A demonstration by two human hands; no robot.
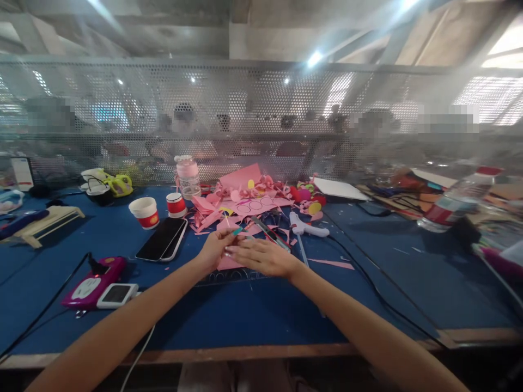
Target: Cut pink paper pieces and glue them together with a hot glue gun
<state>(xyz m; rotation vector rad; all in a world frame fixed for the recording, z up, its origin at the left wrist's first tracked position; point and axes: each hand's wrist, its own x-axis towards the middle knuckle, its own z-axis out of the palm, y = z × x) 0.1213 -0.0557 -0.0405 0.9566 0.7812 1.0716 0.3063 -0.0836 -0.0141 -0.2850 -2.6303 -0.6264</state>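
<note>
Both of my hands meet over the middle of the blue table (253, 310). My left hand (214, 247) pinches a small teal piece (237, 231) between thumb and fingers. My right hand (263, 257) lies flat beside it, its fingertips touching the left hand near that piece. Under the hands lies a pink paper sheet (229, 264). Just beyond them are a pile of pink paper scraps and curls (249, 198), a dark tool (267, 231) and a white glue gun (306, 226).
Two phones (163, 239) lie left of the hands, with two red-and-white paper cups (145, 212) and a pink bottle (188, 174) behind. A magenta device (93, 283) sits at the near left. A plastic bottle (453, 198) lies at the right. A perforated metal screen (261, 120) backs the table.
</note>
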